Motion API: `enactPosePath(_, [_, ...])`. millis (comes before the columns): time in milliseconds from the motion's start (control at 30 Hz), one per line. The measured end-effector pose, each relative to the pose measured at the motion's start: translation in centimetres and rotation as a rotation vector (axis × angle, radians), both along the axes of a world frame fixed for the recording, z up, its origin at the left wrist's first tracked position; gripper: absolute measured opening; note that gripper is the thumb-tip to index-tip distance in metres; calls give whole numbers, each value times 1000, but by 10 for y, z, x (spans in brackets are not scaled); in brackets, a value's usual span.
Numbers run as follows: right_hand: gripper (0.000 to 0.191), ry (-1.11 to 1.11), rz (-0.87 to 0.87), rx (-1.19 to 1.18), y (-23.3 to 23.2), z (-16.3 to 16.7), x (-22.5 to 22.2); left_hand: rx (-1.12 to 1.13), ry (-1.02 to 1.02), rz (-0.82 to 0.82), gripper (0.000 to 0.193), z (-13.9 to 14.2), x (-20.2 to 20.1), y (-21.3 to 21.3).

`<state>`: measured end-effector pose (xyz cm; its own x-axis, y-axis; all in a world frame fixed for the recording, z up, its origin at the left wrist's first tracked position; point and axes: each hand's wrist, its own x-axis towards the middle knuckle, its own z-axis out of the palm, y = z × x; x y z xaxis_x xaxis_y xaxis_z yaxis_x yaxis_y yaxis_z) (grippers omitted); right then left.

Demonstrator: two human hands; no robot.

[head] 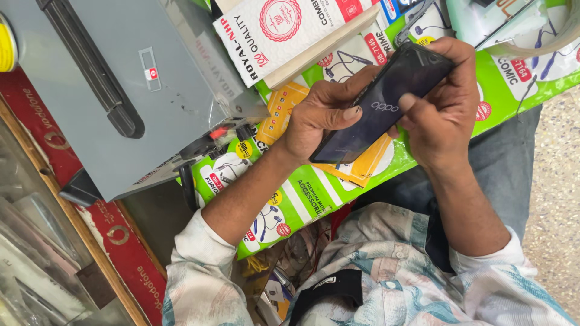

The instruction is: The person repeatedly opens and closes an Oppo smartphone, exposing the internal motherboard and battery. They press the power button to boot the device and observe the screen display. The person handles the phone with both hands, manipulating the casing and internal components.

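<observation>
A black smartphone (pixel 380 107) with its dark back facing up is held slanted between both hands above a green printed sheet (pixel 314 193). My left hand (pixel 320 118) wraps its lower half, thumb pressed flat across the back. My right hand (pixel 444 105) grips the upper end, with fingers curled over the top corner and the thumb on the back. Under the phone lie small orange packets (pixel 368 166) on the green sheet.
A grey machine (pixel 121 90) with a black handle stands at the left, with a red lit switch near its lower corner. A white box (pixel 284 33) lies above the hands. A red-edged counter (pixel 115 241) runs down the left. Speckled floor (pixel 556 199) shows at right.
</observation>
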<state>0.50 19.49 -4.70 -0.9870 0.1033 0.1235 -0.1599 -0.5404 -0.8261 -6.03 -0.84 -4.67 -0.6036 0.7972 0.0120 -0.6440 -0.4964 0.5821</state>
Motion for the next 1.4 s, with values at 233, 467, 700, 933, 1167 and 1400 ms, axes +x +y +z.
enactPosePath(233, [29, -67, -76, -98, -5, 6, -1, -9, -25, -24, 51, 6, 1, 1])
enactPosePath(467, [37, -159, -123, -108, -11, 18, -2, 38, -89, -7, 50, 2, 4, 3])
enactPosePath(700, [47, 34, -154, 191, -11, 16, 0, 45, -94, -23, 49, 3, 4, 3])
enactPosePath(933, [15, -54, -210, 43, -10, 14, 4, 37, -29, -69, 51, 11, 4, 4])
enactPosePath(1167, [28, -143, -194, -17, -13, 29, -3, 46, -29, -75, 51, 9, 2, 2])
enactPosePath(1400, [71, 147, -226, 416, -13, 26, -8, -28, -41, 12, 57, 1, 4, 2])
